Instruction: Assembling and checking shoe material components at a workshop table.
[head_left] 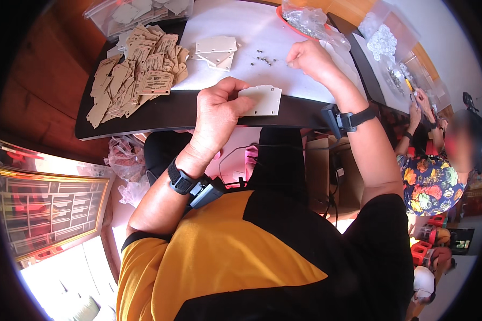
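Observation:
My left hand (219,109) grips a thin white plate (265,100) by its left side, thumb on top, at the table's front edge. The plate has a wavy far edge and small holes near its rim. Farther right, my right hand (309,58) is raised over the white sheet, fingers pinched together; anything between the fingertips is too small to make out. Several small dark metal pieces (263,60) lie scattered between the hands. Beyond my left hand is a short stack of similar white plates (216,49).
A heap of printed tan plates (139,72) covers the table's left side, with a clear plastic box (104,18) behind it. An orange-red dish (290,24) holding a plastic bag stands at the far right. At a neighbouring table a person (434,176) works with both hands.

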Demonstrator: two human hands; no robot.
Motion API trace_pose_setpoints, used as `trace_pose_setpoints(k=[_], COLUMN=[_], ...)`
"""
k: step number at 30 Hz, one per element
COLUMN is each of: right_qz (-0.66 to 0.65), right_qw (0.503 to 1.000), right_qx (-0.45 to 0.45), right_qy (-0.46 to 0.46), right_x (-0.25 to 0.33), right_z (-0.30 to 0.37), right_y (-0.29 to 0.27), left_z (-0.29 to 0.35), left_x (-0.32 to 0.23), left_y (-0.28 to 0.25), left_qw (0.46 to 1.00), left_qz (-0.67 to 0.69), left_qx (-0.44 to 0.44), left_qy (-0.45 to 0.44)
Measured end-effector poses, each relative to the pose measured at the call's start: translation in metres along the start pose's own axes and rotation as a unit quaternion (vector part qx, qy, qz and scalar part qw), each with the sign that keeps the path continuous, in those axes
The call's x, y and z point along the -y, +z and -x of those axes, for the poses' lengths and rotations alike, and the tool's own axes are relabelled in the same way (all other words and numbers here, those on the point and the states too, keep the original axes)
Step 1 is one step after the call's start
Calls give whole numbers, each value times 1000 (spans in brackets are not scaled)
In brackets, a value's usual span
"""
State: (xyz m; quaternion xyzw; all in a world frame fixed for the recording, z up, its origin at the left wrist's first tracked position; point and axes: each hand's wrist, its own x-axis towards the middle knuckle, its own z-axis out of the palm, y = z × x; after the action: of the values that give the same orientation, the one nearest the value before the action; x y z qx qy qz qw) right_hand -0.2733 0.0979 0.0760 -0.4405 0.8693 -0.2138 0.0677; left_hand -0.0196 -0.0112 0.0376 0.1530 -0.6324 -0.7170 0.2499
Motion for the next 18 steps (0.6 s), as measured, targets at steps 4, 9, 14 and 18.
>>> trace_pose_setpoints(k=[4,9,14,18], right_qz=[70,86,-179,-191], right_qw=[997,996,974,951], right_qx=[0,-18,-21,-74], right_qy=[16,-27,-133,-230], right_x=[9,11,56,74], right_z=[5,9,55,73], right_y=[6,4,4,28], left_z=[0,-4,-5,-8], left_x=[0,6,5,10], left_y=[-2,-1,-3,-4], left_qw=[1000,1000,999,1000], left_qz=[-17,7,-30,-28], left_qx=[14,-3,9,13], left_qy=[0,7,-13,-3])
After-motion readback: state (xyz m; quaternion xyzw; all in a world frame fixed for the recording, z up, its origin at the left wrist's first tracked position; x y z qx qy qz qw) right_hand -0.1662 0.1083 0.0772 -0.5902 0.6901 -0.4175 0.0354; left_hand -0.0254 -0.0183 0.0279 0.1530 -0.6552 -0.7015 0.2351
